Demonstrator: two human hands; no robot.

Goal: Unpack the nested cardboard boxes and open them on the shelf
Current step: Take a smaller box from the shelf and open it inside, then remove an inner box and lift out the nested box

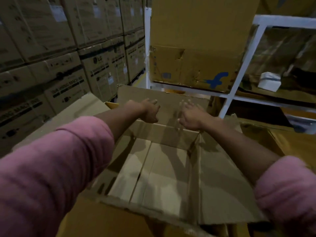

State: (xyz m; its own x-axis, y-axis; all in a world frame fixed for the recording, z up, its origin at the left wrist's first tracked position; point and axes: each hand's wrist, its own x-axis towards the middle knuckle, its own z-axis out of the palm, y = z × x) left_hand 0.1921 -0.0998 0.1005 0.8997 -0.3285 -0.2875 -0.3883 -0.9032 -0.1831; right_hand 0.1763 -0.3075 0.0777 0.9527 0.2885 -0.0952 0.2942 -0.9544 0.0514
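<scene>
Open box (159, 170) interior, shelf frame (229, 98) beyond

Dim warehouse light, scene looking underexposed and grainy overall. Light seeming to come from above and behind the camera: both forearms are throwing long dark shadows onto the floor of the open cardboard box (160, 170). Right hand (189, 115) is smearing with motion blur, fingers ghosting; left hand (150, 111) is blurring less. Pink sleeves (51, 168) in the near corners are reading soft, out of focus. Wide-angle distortion is bending the stacked cartons (51, 57) at left and tilting the white shelf frame (239, 65). Right-side shelf bays are sinking into murky shadow. No glare showing.
</scene>
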